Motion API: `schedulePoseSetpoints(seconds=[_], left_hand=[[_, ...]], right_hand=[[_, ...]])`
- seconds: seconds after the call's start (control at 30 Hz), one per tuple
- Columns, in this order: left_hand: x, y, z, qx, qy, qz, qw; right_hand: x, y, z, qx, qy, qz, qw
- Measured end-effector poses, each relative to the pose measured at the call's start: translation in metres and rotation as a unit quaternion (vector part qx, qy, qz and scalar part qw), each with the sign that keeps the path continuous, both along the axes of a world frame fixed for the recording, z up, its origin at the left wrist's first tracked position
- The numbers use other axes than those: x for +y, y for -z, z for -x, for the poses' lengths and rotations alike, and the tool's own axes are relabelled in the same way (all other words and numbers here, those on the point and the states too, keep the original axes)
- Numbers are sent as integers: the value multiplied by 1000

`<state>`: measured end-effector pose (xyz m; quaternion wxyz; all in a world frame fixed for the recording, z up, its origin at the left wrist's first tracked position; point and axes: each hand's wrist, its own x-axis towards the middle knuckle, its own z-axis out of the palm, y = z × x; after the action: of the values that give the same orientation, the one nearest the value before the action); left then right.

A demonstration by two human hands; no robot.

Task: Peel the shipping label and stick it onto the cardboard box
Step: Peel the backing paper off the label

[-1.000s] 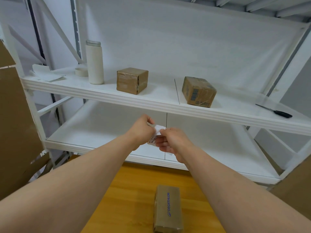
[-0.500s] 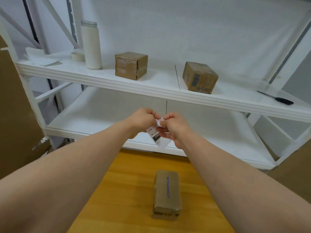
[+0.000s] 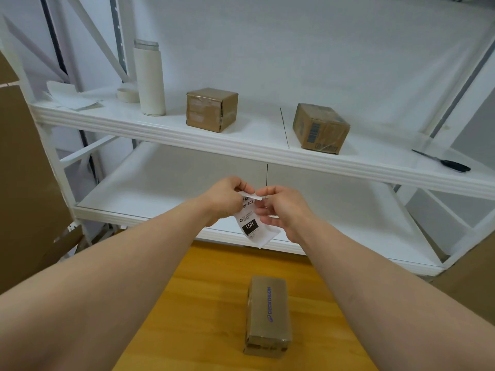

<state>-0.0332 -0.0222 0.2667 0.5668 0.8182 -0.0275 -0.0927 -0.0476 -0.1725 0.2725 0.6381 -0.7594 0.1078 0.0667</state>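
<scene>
A white shipping label (image 3: 250, 223) with black print and a "15H" block hangs between both hands above the wooden table. My left hand (image 3: 225, 199) pinches its upper left corner. My right hand (image 3: 284, 210) pinches the top edge, where a strip of white paper curls away from the sheet. Below them, a narrow cardboard box (image 3: 267, 314) with blue lettering lies on the wooden table (image 3: 192, 303), apart from both hands.
A white shelf rack (image 3: 267, 153) stands behind the table. Its upper shelf carries two cardboard boxes (image 3: 211, 108) (image 3: 320, 128), a white bottle (image 3: 149, 79), a tape roll (image 3: 128, 95), papers (image 3: 72, 99) and scissors (image 3: 444, 162). Flat cardboard (image 3: 24, 188) leans at the left.
The label now hangs lower and more unfolded, with its printed face showing. A strip at its top edge has come apart between my fingers. The view has tilted down.
</scene>
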Motion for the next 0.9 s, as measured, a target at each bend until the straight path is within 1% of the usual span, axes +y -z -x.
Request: schedulePoseSetpoints(seconds=[0.13, 0.3, 0.4, 0.5, 0.57, 0.67, 0.8, 0.9], left_hand=[[3, -1, -2, 9, 8, 5, 1000], [5, -2, 0, 23, 17, 38, 999], [5, -4, 0, 47, 11, 77, 996], [5, -4, -1, 64, -31, 93, 993], [5, -2, -1, 55, -49, 71, 995], [7, -1, -1, 43, -45, 47, 997], [6, -5, -2, 32, -50, 48, 997], [4, -8, -3, 14, -49, 63, 997]], right_hand=[[0, 1, -2, -44, -16, 84, 995], [0, 5, -3, -86, -3, 110, 990], [1, 7, -3, -83, 3, 113, 990], [1, 8, -1, -62, 11, 80, 995], [1, 8, -1, -50, 17, 50, 997], [2, 9, -3, -37, 24, 19, 999], [5, 4, -5, -14, 11, -6, 1000], [7, 1, -6, 9, 14, -57, 998]])
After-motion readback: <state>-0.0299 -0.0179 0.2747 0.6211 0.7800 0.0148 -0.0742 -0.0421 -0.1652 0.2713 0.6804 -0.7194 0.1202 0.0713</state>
